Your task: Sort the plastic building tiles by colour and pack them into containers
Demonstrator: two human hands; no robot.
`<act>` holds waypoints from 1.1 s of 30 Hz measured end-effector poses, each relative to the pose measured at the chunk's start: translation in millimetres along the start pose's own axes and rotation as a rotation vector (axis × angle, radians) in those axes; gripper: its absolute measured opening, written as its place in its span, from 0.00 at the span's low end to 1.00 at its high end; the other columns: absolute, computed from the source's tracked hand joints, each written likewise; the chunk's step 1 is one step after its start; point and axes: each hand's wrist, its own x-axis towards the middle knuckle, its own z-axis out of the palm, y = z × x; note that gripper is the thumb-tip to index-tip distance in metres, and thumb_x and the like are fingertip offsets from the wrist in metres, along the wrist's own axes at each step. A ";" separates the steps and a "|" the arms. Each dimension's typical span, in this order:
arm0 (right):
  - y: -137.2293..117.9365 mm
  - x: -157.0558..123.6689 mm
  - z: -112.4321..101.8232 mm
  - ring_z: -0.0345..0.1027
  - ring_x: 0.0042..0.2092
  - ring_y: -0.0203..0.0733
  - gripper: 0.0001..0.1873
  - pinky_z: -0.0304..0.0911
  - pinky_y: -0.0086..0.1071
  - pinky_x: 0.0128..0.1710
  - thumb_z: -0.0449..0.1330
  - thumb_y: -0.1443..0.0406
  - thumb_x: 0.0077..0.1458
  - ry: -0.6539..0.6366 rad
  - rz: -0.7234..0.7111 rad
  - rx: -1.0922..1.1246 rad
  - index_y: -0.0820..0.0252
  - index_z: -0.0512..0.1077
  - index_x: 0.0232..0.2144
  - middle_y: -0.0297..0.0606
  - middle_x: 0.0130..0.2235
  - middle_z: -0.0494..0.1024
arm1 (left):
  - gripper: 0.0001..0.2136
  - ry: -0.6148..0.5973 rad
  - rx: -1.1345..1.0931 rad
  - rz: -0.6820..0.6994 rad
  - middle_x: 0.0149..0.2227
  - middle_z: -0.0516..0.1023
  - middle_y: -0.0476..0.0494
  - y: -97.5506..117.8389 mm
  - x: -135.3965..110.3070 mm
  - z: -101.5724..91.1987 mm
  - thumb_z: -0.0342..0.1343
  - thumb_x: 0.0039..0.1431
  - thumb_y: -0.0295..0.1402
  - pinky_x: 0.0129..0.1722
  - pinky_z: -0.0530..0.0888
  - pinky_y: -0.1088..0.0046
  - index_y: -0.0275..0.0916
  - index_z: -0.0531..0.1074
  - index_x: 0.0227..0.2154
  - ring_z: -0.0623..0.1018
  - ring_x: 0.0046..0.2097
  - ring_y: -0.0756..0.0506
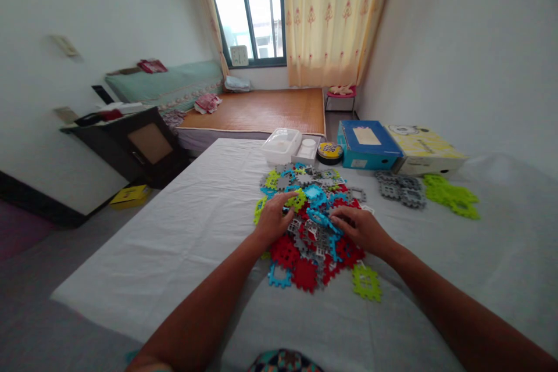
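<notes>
A heap of interlocking plastic tiles (311, 226) in red, grey, blue and lime green lies in the middle of the white table (174, 244). My left hand (275, 218) rests on the heap's left side, fingers curled over grey and green tiles. My right hand (361, 228) lies on the right side, its fingers bent down among blue and red tiles. Whether either hand grips a tile is hidden. A lime green tile (367, 282) and a blue tile (279, 275) lie loose at the near edge.
Sorted grey tiles (403, 189) and lime green tiles (453, 196) lie at the right. Clear plastic boxes (283, 145), a round tin (330, 152), a blue box (368, 145) and a yellow box (425, 150) line the far edge. A bed (261, 110) and a dark cabinet (139, 142) stand beyond.
</notes>
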 end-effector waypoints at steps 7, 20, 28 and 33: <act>-2.4 -0.4 -1.2 0.67 0.29 0.38 0.14 0.62 0.32 0.31 0.52 0.55 0.60 0.032 0.012 -0.008 0.54 0.74 0.36 0.36 0.33 0.78 | 0.15 0.045 -0.113 -0.048 0.50 0.76 0.44 1.1 -1.0 -0.4 0.48 0.64 0.29 0.50 0.74 0.65 0.44 0.65 0.53 0.77 0.50 0.45; -10.7 0.0 -7.6 0.66 0.27 0.40 0.15 0.62 0.34 0.29 0.54 0.53 0.59 0.235 0.073 0.055 0.54 0.73 0.40 0.36 0.30 0.77 | 0.12 0.144 -0.463 -0.138 0.38 0.78 0.45 12.8 3.5 -14.2 0.57 0.57 0.33 0.38 0.78 0.72 0.39 0.73 0.44 0.79 0.37 0.49; -34.9 3.3 -7.9 0.70 0.34 0.39 0.13 0.66 0.32 0.35 0.58 0.54 0.58 0.133 -0.060 0.176 0.53 0.75 0.40 0.38 0.37 0.79 | 0.11 -0.046 -0.594 -0.049 0.39 0.79 0.44 42.8 -5.3 -4.7 0.60 0.56 0.37 0.38 0.79 0.72 0.39 0.75 0.40 0.80 0.37 0.48; 48.4 12.8 -66.8 0.68 0.29 0.37 0.18 0.66 0.31 0.31 0.60 0.52 0.52 0.638 0.147 0.204 0.61 0.75 0.34 0.38 0.31 0.78 | 0.11 0.049 -0.452 -0.004 0.48 0.75 0.42 25.8 2.8 -11.9 0.55 0.60 0.37 0.41 0.79 0.70 0.41 0.75 0.43 0.77 0.47 0.45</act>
